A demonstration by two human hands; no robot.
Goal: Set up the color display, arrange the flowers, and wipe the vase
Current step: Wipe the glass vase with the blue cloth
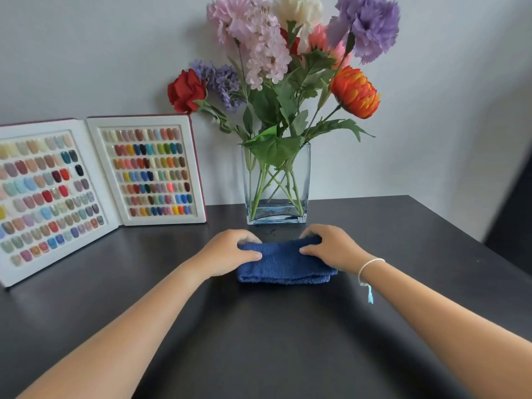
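Note:
A folded blue cloth [283, 264] lies on the dark table [259, 341] just in front of a clear rectangular glass vase [302, 180]. The vase holds several artificial flowers [288, 61] in pink, purple, cream, red and orange, with green stems crossing inside it. My left hand [230, 251] grips the cloth's left end, and my right hand [331, 246] grips its right end, thumbs on top. At the left an open color display book [95, 182] stands against the wall, with rows of colored nail samples on both white pages.
A grey wall rises right behind the vase and the display. The table's right edge runs diagonally at the far right, with a dark shape beyond it. My right wrist wears a white string bracelet [370, 266].

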